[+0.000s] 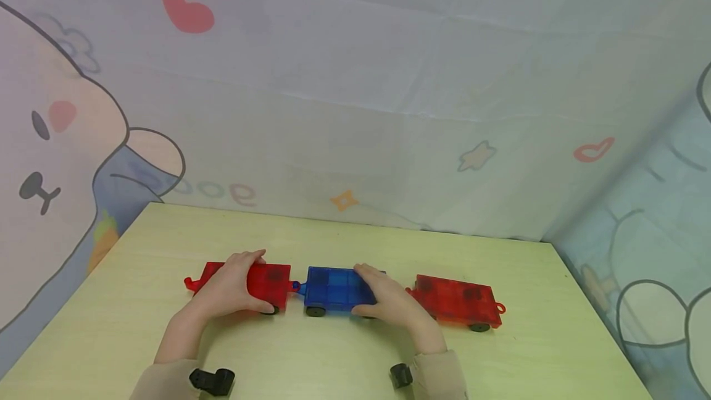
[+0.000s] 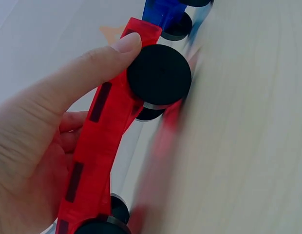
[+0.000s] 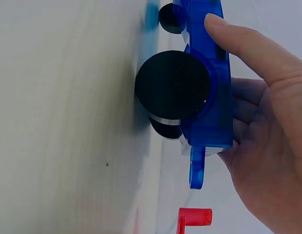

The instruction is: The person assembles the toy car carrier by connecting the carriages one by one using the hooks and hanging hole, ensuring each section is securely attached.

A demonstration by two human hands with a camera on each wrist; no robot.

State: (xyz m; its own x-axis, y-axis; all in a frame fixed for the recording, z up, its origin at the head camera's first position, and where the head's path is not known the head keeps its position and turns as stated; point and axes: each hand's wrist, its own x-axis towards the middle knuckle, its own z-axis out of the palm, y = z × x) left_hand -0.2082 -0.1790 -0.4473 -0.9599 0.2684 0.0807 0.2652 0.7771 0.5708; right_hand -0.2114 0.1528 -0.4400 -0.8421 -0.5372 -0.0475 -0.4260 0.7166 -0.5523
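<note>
Two translucent toy wagons stand end to end on the table in the head view. My left hand (image 1: 230, 287) grips the left red wagon (image 1: 276, 283) across its top, thumb on the near side by a black wheel (image 2: 160, 74). My right hand (image 1: 390, 299) holds the right end of the blue wagon (image 1: 329, 289), its thumb along the near side. Their coupling (image 1: 295, 286) meets between the two hands. A second red wagon (image 1: 457, 301) stands to the right. In the right wrist view its red hook (image 3: 196, 217) is apart from the blue loop (image 3: 196, 168).
The pale wooden table (image 1: 311, 363) runs back to a printed cloth (image 1: 355, 141) with a bear, hearts and stars. A left hook (image 1: 191, 283) and a right ring (image 1: 500, 308) stick out at the ends of the wagon row.
</note>
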